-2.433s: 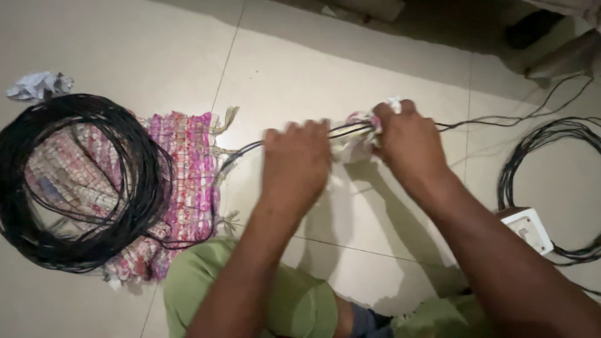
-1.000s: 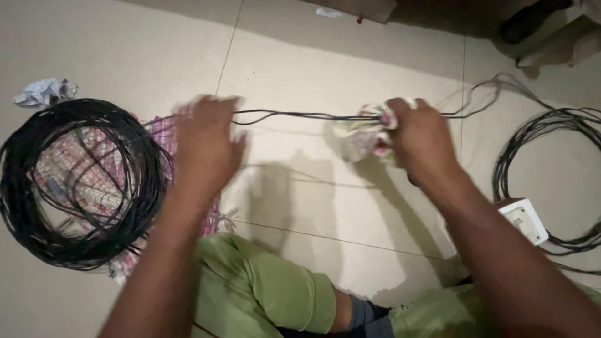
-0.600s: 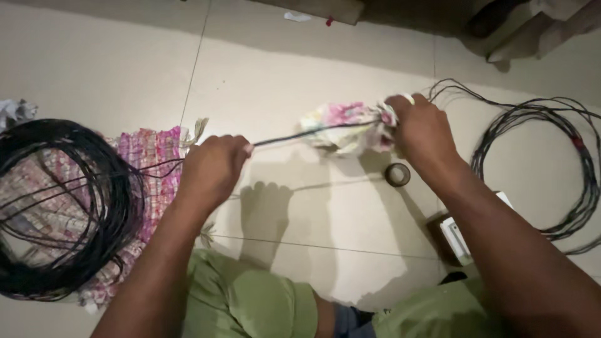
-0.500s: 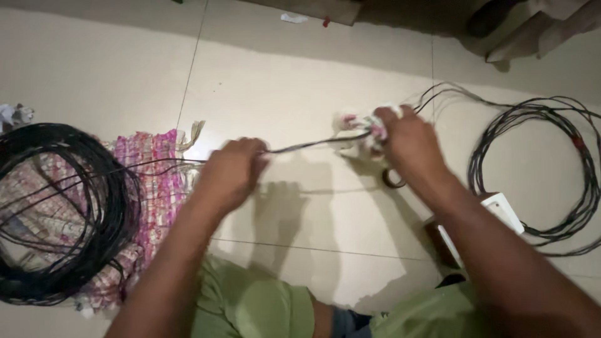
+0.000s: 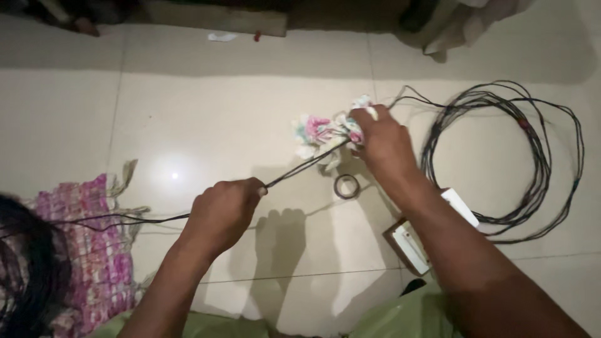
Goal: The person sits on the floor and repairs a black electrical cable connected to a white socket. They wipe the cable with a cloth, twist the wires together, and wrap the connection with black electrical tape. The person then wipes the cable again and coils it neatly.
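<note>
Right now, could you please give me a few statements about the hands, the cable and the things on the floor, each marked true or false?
1. The left hand grips the black cable. True.
2. The right hand holds a pair of scissors. False: it holds a crumpled floral cloth around the cable.
3. A small roll of tape lies on the floor tiles between the two hands. True.
4. The loose coil of cable lies on the pink woven mat. False: it lies on bare tiles beyond the right hand; the mat is at the far left.
5. A white box sits beside the right forearm. True.
</note>
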